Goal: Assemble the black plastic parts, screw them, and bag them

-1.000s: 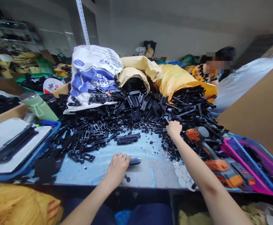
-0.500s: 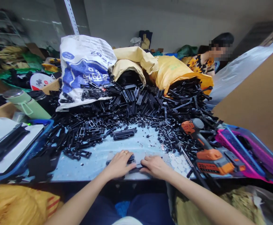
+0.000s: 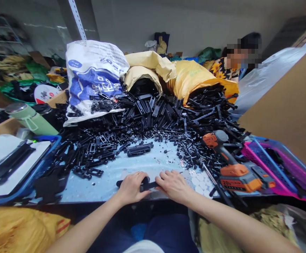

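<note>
At the table's near edge, my left hand point(image 3: 134, 187) is closed around a long black plastic part point(image 3: 150, 185). My right hand point(image 3: 172, 183) pinches the right end of that part, its fingers curled. Between the two hands the black strip-like middle shows; the rest lies behind my fingers. A dark end pokes out left of my left hand. Just beyond my hands, an assembled black bracket point(image 3: 139, 149) lies on the light blue tabletop point(image 3: 142, 165). Loose screws point(image 3: 188, 151) are scattered to the right of it.
An orange and grey cordless drill point(image 3: 234, 168) lies at the right beside a pink basket point(image 3: 271, 172). Black parts heap up before a white-and-blue sack point(image 3: 95, 70) and a yellow sack point(image 3: 197, 79). A blue tray point(image 3: 50, 154) and a green flask point(image 3: 32, 117) stand left. Another person point(image 3: 224, 68) is behind.
The black part between my hands has risen and turned so more of its strip shows. My right hand's fingers have curled onto its end. The view has shifted slightly.
</note>
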A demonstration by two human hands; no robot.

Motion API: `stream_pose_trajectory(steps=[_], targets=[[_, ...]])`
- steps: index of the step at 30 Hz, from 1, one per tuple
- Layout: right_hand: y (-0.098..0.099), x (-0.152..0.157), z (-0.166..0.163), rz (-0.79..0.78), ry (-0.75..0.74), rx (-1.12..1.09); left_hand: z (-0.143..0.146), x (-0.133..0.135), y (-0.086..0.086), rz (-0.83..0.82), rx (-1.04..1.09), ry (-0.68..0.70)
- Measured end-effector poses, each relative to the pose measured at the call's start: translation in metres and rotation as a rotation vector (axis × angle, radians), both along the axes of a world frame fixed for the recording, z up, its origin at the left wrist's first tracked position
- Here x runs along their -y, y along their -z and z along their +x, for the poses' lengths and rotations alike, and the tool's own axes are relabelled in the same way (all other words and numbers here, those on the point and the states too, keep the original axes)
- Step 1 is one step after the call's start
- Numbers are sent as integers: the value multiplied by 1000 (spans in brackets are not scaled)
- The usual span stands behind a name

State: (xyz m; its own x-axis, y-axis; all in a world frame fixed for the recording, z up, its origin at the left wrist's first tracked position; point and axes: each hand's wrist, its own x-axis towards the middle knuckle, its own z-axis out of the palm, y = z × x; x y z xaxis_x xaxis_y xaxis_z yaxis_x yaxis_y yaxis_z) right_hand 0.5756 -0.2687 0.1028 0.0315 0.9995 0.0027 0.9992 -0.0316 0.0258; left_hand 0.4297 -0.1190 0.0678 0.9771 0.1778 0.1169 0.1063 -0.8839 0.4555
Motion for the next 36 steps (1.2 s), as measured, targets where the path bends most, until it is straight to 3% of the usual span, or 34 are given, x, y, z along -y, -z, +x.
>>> stream_pose_trajectory(steps=[3, 5, 7, 12, 15, 18, 20, 22, 25, 28, 32, 36], targets=[[9, 3, 10, 2, -11, -57, 5, 0, -2, 13, -78, 36], [21, 7, 18, 7, 6, -103, 23, 0, -6, 18, -101, 108], [33, 14, 24, 30, 44, -133, 57, 0, -9, 27, -79, 148], [44, 27, 31, 79, 105, -214, 164, 0, -5, 63, -54, -5], [40, 22, 50, 122, 224, -201, 187, -1, 1, 56, -41, -47], [38, 7, 81, 132, 501, -49, 160, -9, -2, 62, 17, -111], [40, -6, 99, 97, 644, 30, 121, -20, -9, 70, 58, -171], [44, -18, 111, 77, 692, 44, 75, -32, -17, 81, 82, -250], [46, -28, 116, 89, 678, 16, 13, -42, -18, 72, 108, -351], [43, -29, 111, 156, 664, -54, -23, -41, -7, 97, 67, -356], [32, -25, 93, 377, 510, -286, -32, -36, 1, 157, 95, -345], [22, -20, 72, 464, 391, -437, -32, -34, -7, 144, 121, -310]])
